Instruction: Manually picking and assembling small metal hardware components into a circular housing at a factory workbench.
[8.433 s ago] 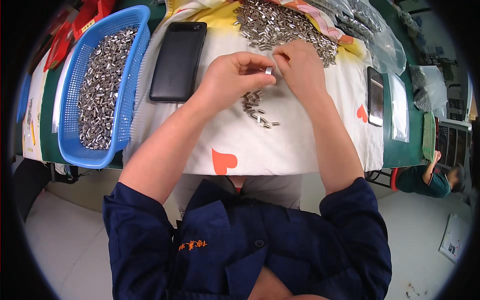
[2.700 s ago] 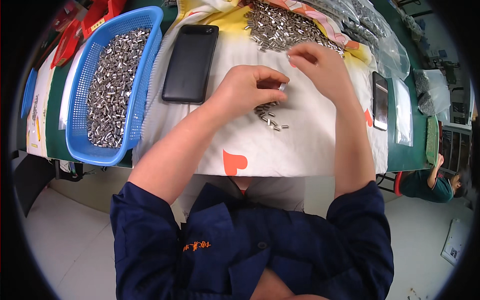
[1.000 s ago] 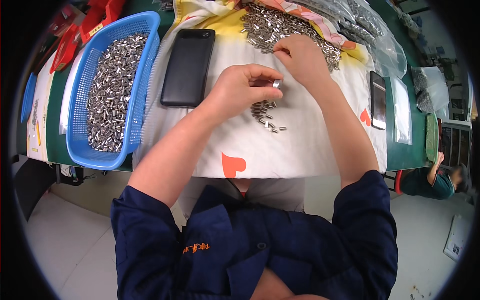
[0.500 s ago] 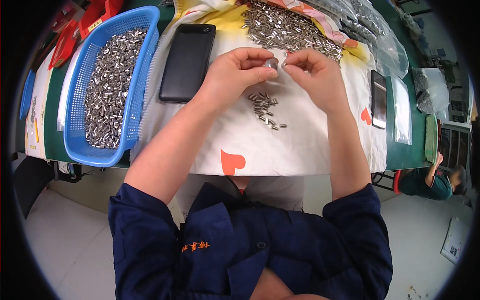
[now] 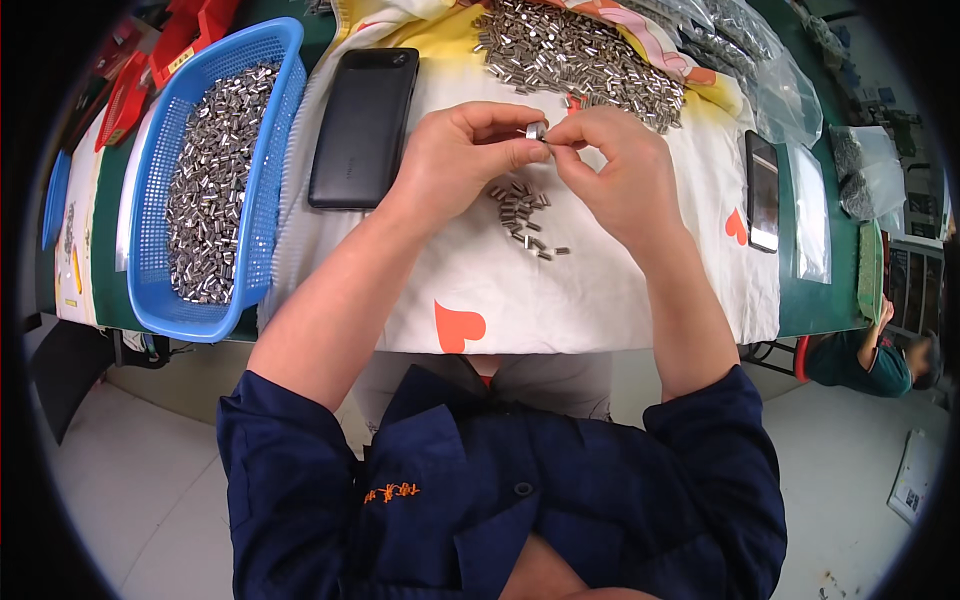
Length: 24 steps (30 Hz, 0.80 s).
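Note:
Over the cloth-covered table, my left hand (image 5: 445,160) pinches a small, round silvery metal piece (image 5: 536,131), perhaps a ring, between thumb and index finger. My right hand (image 5: 625,170) touches the same spot from the right, its thumb and finger pressed together; whatever is between them is too small to make out. Below the two hands lies a small cluster of short metal pins (image 5: 520,208) on the white cloth (image 5: 600,300). Beyond them spreads a large heap of similar pins (image 5: 575,60).
A blue plastic basket (image 5: 262,150) full of metal pins stands at the left, beside a black, flat power-bank-like device (image 5: 362,130). At the right lie a phone (image 5: 763,190) and a clear plastic bag (image 5: 808,215). Another person (image 5: 855,360) sits at the far right.
My right hand has moved left, so its fingertips now meet the silvery piece in my left hand. Before, a gap parted the two hands.

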Each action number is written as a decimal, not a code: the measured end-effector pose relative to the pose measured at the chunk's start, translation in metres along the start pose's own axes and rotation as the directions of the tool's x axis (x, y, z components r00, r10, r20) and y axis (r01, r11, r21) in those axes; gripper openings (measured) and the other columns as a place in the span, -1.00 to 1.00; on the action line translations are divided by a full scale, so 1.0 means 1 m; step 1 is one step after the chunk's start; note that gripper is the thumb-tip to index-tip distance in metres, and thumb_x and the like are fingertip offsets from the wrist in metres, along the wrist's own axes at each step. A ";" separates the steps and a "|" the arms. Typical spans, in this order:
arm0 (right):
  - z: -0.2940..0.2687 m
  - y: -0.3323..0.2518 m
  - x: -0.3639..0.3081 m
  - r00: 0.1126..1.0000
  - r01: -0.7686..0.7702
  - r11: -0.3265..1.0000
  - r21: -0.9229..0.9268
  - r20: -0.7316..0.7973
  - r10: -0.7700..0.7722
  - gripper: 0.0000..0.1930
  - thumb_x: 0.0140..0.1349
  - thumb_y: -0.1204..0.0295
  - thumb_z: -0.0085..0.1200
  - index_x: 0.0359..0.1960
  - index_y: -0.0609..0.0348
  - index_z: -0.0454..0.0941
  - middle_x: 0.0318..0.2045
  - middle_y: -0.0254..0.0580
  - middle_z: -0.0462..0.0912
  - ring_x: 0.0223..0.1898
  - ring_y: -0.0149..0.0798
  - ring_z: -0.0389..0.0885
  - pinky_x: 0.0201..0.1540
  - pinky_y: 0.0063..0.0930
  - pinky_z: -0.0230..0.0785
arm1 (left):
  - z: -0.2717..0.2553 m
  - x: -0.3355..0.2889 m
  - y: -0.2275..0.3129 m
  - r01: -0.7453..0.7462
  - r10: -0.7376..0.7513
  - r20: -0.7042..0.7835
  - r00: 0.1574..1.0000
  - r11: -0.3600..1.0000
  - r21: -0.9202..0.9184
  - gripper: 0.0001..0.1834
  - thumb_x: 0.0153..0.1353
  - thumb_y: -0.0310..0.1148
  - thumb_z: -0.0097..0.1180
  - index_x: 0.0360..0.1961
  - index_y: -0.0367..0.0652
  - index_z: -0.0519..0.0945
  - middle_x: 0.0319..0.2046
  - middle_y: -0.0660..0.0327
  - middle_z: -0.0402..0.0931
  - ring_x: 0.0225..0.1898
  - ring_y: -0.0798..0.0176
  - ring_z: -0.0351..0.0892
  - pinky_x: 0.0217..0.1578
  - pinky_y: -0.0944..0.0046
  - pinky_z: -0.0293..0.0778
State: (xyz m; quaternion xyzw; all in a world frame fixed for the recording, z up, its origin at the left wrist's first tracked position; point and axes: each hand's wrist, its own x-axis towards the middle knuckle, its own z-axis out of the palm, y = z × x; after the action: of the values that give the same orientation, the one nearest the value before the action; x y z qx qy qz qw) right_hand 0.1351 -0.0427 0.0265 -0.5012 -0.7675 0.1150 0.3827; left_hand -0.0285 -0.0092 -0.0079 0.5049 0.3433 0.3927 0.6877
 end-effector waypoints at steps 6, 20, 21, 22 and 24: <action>0.005 0.001 -0.002 1.000 0.012 0.998 -0.058 -0.001 -0.012 -0.95 -0.10 0.52 0.06 -0.55 0.20 0.50 -0.57 -0.20 0.52 -0.46 -0.16 0.48 -0.37 -0.37 0.33 | 0.000 -0.001 0.000 -0.009 0.010 -0.017 1.000 1.000 0.028 -0.72 0.00 -0.50 0.17 -0.20 -0.31 0.51 -0.42 0.23 0.57 -0.39 0.49 0.52 -0.41 0.55 0.42; -0.013 0.006 0.001 0.930 -0.346 0.887 0.305 0.241 0.280 -0.89 -0.05 0.50 0.10 -0.45 0.25 0.53 -0.56 -0.32 0.55 -0.49 -0.45 0.45 -0.39 -0.60 0.31 | 0.001 -0.003 0.004 0.006 -0.007 0.042 0.999 1.000 0.026 -0.69 -0.01 -0.51 0.18 -0.18 -0.31 0.51 -0.42 0.23 0.57 -0.38 0.49 0.51 -0.38 0.54 0.42; -0.015 0.009 0.001 0.893 -0.428 0.829 0.359 0.310 0.327 -0.88 -0.03 0.50 0.10 -0.43 0.26 0.54 -0.56 -0.36 0.55 -0.49 -0.52 0.42 -0.39 -0.65 0.30 | 0.002 -0.003 0.004 0.016 -0.018 0.049 0.999 0.999 0.040 -0.69 -0.02 -0.52 0.18 -0.18 -0.32 0.51 -0.41 0.22 0.57 -0.37 0.48 0.51 -0.36 0.53 0.42; -0.015 0.008 0.002 0.892 -0.429 0.829 0.357 0.310 0.328 -0.88 -0.03 0.50 0.10 -0.43 0.26 0.54 -0.56 -0.36 0.55 -0.49 -0.52 0.42 -0.39 -0.65 0.30 | 0.003 -0.003 0.004 0.026 -0.029 0.055 0.998 0.998 0.053 -0.68 -0.02 -0.52 0.18 -0.18 -0.33 0.50 -0.40 0.22 0.57 -0.37 0.48 0.51 -0.35 0.53 0.42; -0.013 0.007 0.004 0.898 -0.414 0.865 0.282 0.282 0.338 -0.87 -0.03 0.49 0.10 -0.42 0.27 0.54 -0.54 -0.38 0.56 -0.50 -0.53 0.42 -0.40 -0.67 0.29 | 0.004 -0.002 0.004 0.025 -0.026 0.055 0.998 0.999 0.033 -0.69 -0.03 -0.53 0.19 -0.20 -0.33 0.51 -0.40 0.22 0.56 -0.37 0.48 0.51 -0.34 0.53 0.42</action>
State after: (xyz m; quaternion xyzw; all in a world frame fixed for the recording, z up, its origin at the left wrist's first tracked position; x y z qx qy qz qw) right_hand 0.1485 -0.0389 0.0333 -0.5531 -0.6615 0.3722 0.3436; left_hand -0.0266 -0.0120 -0.0028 0.5221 0.3369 0.3643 0.6937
